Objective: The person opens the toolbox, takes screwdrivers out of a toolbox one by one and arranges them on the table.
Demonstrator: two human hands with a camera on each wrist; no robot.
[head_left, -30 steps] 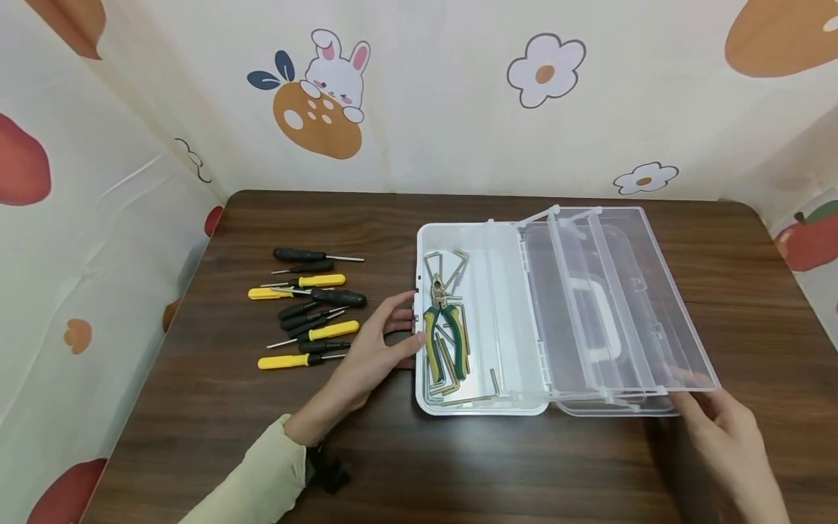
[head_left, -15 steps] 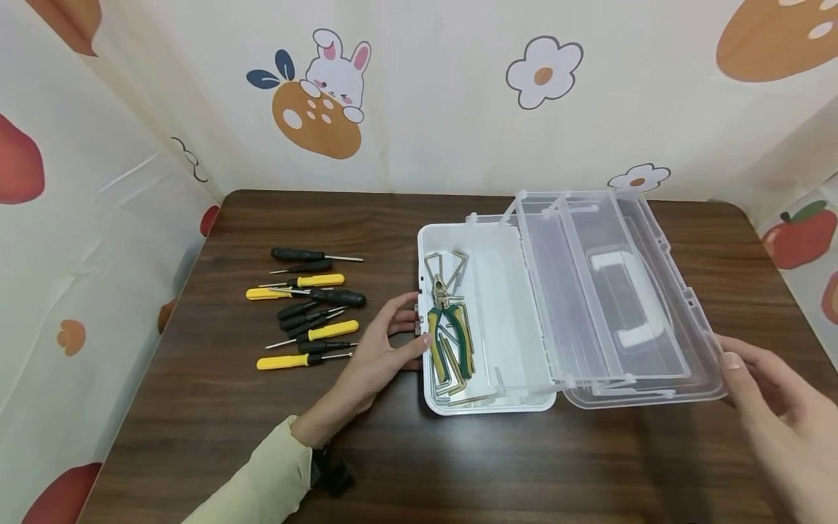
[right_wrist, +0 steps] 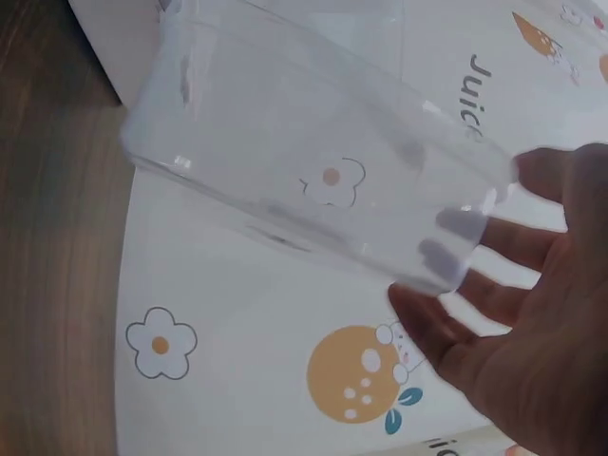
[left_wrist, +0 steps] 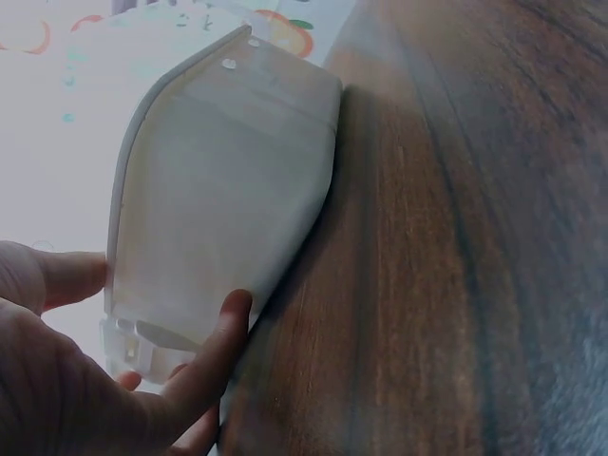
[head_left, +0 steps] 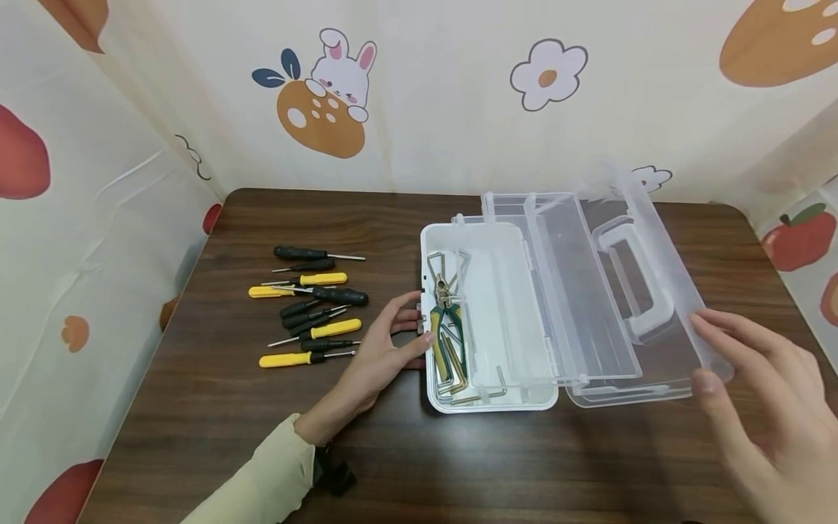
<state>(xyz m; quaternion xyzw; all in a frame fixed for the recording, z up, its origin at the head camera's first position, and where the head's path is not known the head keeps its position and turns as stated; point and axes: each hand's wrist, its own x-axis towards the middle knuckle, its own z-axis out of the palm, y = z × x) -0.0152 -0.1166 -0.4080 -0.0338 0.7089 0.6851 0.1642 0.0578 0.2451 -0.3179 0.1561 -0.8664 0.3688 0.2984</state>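
Note:
A white toolbox (head_left: 491, 410) sits on the table with its clear lid (head_left: 669, 251) raised at an angle on the right. My left hand (head_left: 376, 356) holds the box's left wall, thumb at the rim; the left wrist view shows fingers against the outer side wall (left_wrist: 228, 190). With thumb and fingers, my right hand (head_left: 772, 389) grips the lid's outer edge, also seen as clear plastic (right_wrist: 266, 123) in the right wrist view. Clear hinged trays (head_left: 556, 247) stretch between base and lid. Inside lie green-and-yellow pliers (head_left: 437, 346) and several hex keys (head_left: 461, 381), partly behind clear plastic.
Left of the box, several screwdrivers with yellow handles (head_left: 322, 279) and black handles (head_left: 340, 296) lie in a loose column on the wooden table (head_left: 497, 466). Behind the table hangs a printed sheet (head_left: 445, 109). A white carrying handle (head_left: 638, 269) is set in the lid.
The lid has tilted up off its flat position, and the hinged trays have swung up and left over the base. My right hand rises with the lid's edge; my left hand stays on the box.

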